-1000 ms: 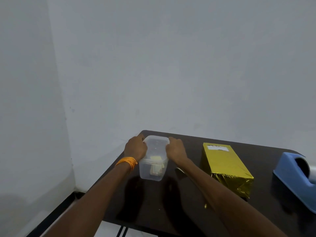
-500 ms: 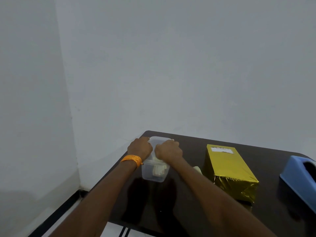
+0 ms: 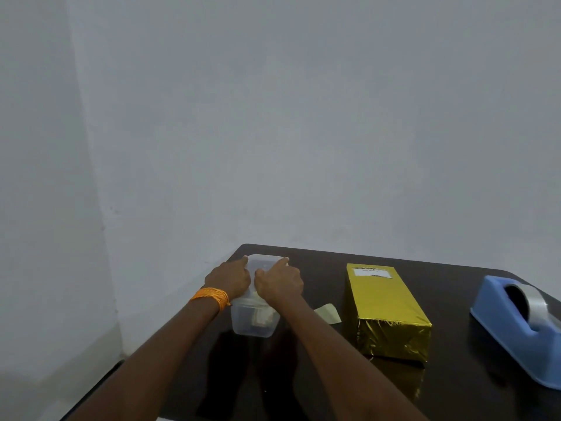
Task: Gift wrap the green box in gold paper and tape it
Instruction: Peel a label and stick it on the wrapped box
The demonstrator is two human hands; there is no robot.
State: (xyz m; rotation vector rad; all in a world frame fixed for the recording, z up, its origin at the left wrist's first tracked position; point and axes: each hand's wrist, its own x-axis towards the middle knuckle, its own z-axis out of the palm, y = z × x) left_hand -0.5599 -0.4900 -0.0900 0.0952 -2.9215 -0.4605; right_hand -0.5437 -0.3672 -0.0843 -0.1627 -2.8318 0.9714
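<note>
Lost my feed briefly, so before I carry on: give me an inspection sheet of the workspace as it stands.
Surface: dark table, glossy.
Job's things: gold-wrapped box lying flat, white label on top; blue tape dispenser to its right, apart from it.
Clutter: clear container, lidded, something pale inside; pale paper slip between it and the box.
Hands: left hand holds the container's side; right hand lies on its lid.
Cables: nothing seen.
Surroundings: grey walls; orange wristband on the left wrist.
</note>
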